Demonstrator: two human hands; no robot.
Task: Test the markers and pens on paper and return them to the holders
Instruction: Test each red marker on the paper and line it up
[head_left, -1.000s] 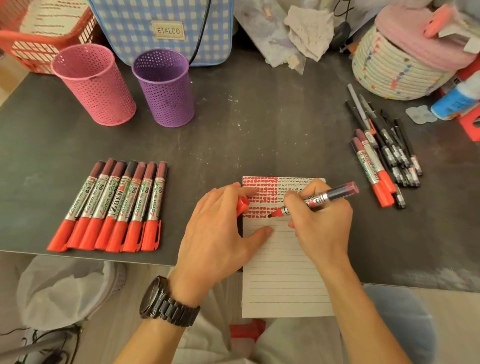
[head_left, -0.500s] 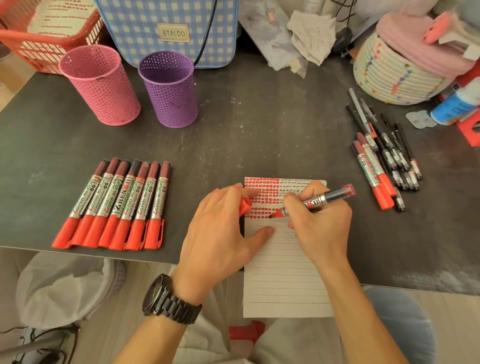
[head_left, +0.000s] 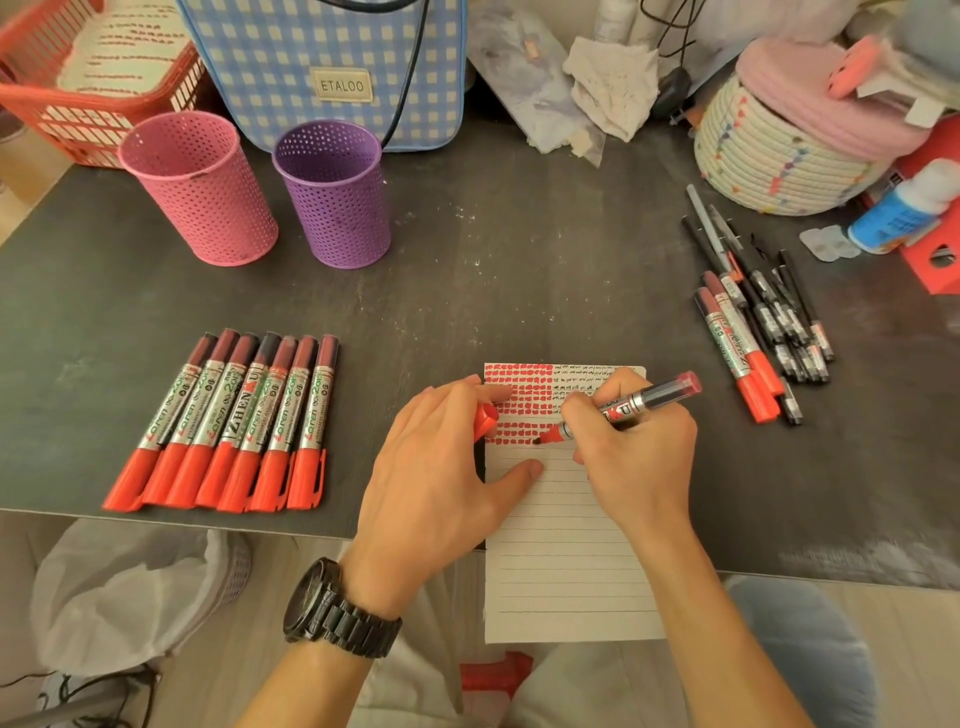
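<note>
Marker (head_left: 618, 410), pinched in the right hand (head_left: 631, 447), touches its tip to the paper (head_left: 566, 551) while the left hand (head_left: 441, 467) grips its red cap (head_left: 485, 420).

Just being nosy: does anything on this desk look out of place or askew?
The paper hangs over the table's near edge, pinned by the left hand, which also holds a cap. The pens at right lie heaped, unlike the neat marker row.

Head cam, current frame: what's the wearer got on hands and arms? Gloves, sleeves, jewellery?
No gloves: the left hand and right hand are bare, with no rings visible. No sleeves show on either arm. The left wrist carries a black wristwatch with a link bracelet; the right wrist is bare.
</note>
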